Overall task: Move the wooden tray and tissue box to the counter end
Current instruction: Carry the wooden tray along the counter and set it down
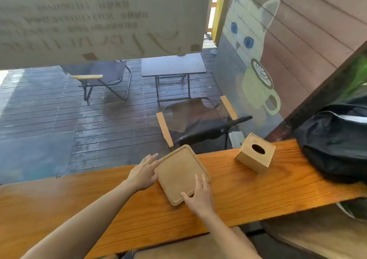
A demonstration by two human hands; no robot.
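The wooden tray [181, 174] lay flat on the counter [258, 203], turned at an angle, its far corner at the counter's far edge above the deck. The tissue box [256, 153] stood apart to its right, near the far edge, just short of a black bag [337, 139] filling the right end.

The likeliest trouble was the tray sliding off that far edge: neither hand had closed on it, so a push from the near side could tip the far corner over. If the right end was the goal, the bag left little room, and the tray could knock the tissue box on its way.

The left hand [144, 174] reached in from the near left, forearm stretched, fingers spread along the tray's left rim. The right hand [198, 195] came from the near side, fingertips resting on the tray's near right corner, thumb on the near rim. Both grips were released, touching but not clasping.
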